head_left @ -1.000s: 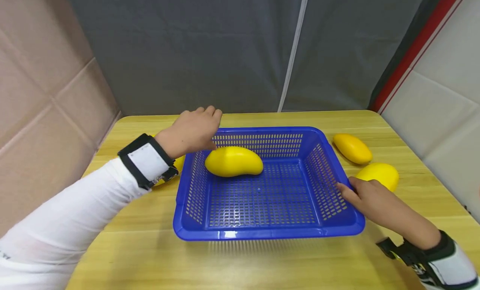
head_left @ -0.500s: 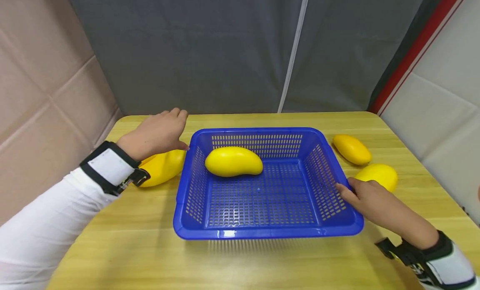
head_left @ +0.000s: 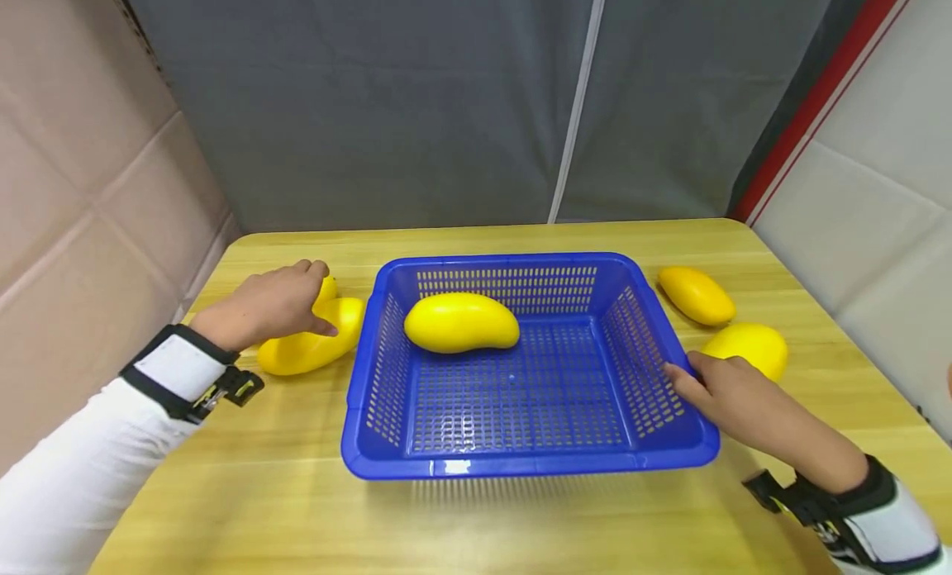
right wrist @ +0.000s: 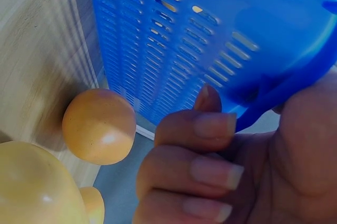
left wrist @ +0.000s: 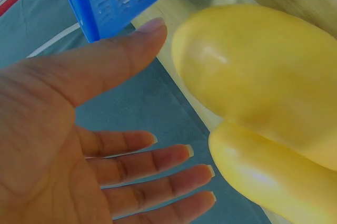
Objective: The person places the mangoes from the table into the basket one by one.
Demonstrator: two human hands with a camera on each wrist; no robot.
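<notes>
On the left of the table, two yellow mangoes lie side by side, a nearer one point(head_left: 297, 356) and a farther one point(head_left: 328, 288) partly covered by my left hand point(head_left: 271, 302). In the left wrist view that hand's fingers point(left wrist: 152, 163) are extended, with the mangoes in front of the fingertips and nothing in the palm. My right hand point(head_left: 751, 401) grips the right rim of a blue plastic basket point(head_left: 535, 463), thumb inside and fingers curled under the rim outside. One yellow mango point(head_left: 461, 322) lies inside the basket, towards its back left.
Right of the basket lie an orange-yellow mango point(head_left: 697, 296) and a yellow mango point(head_left: 751, 349), the latter just behind my right hand. A grey curtain point(head_left: 372, 104) hangs behind the wooden table point(head_left: 476, 525), and pale walls stand at both sides.
My left hand has moved left from above the basket's back left corner, and then lower over the left mangoes. The right hand and basket have stayed nearly still.
</notes>
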